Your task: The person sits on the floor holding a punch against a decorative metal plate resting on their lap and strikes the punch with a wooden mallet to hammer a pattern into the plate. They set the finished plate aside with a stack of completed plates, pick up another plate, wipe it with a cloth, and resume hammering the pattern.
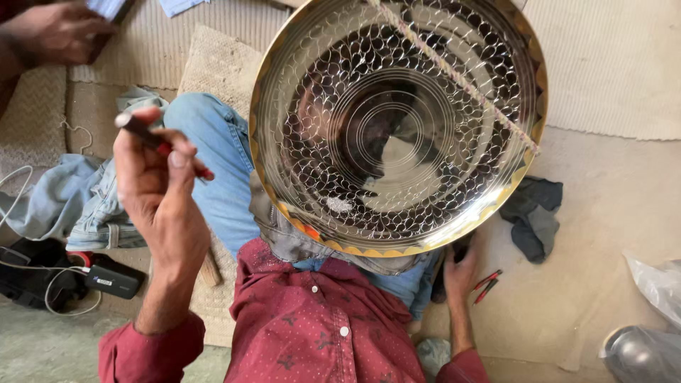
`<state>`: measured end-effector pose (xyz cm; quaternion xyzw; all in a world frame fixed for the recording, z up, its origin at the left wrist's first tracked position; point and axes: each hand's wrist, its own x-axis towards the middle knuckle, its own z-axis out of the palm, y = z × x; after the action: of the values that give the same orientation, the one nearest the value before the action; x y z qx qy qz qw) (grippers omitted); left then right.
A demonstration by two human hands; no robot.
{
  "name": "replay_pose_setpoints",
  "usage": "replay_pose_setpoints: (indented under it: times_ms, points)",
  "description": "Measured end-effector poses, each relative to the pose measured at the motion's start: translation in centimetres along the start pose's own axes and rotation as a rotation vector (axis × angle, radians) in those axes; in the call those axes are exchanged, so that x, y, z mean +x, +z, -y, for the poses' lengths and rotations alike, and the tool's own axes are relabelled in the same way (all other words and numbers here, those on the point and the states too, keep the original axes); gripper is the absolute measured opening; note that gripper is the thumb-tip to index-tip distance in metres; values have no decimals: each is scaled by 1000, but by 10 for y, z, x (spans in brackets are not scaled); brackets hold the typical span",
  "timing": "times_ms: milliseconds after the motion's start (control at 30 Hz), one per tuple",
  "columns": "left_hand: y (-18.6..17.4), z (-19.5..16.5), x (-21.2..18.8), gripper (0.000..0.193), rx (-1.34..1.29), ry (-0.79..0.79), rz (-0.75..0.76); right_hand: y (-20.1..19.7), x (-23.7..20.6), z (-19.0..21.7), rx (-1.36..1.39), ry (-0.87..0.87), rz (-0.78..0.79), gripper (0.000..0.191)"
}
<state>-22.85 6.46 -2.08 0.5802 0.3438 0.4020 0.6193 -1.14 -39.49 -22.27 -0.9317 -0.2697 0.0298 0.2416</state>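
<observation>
A large shiny metal plate (397, 128) with an engraved scale pattern and a golden scalloped rim leans tilted on my bent knee, over a grey cloth (284, 237). A twisted cord (461, 78) runs across its face. My left hand (159, 188) is raised to the left of the plate, apart from it. It grips a thin dark tool with a red band (152, 138). My right hand (461, 273) sits low under the plate's lower rim, partly hidden. I cannot tell what its fingers hold.
Red-handled pliers (488, 284) lie by my right hand. A dark cloth (532, 213) is on the floor at the right, with a plastic bag (656, 284) and a metal vessel (638, 354) beyond. A black device with cables (106, 280) and denim cloth (78, 206) lie left. Another person's hand (57, 32) is top left.
</observation>
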Motion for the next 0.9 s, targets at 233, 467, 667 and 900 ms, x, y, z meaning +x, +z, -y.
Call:
replay_pose_setpoints:
  times_ms: [233, 467, 667, 900]
  points:
    - [0, 29, -14, 33, 38, -58, 1, -14, 59, 38, 369, 226, -129, 61]
    - [26, 41, -33, 26, -1, 1, 45, 5, 186, 67, 298, -164, -181, 36]
    - [25, 41, -40, 16, 81, -181, 32, -35, 294, 87, 627, -47, -335, 30]
    - [33, 33, -29, 18, 236, -177, 56, -168, 334, 180, 952, -310, -298, 30]
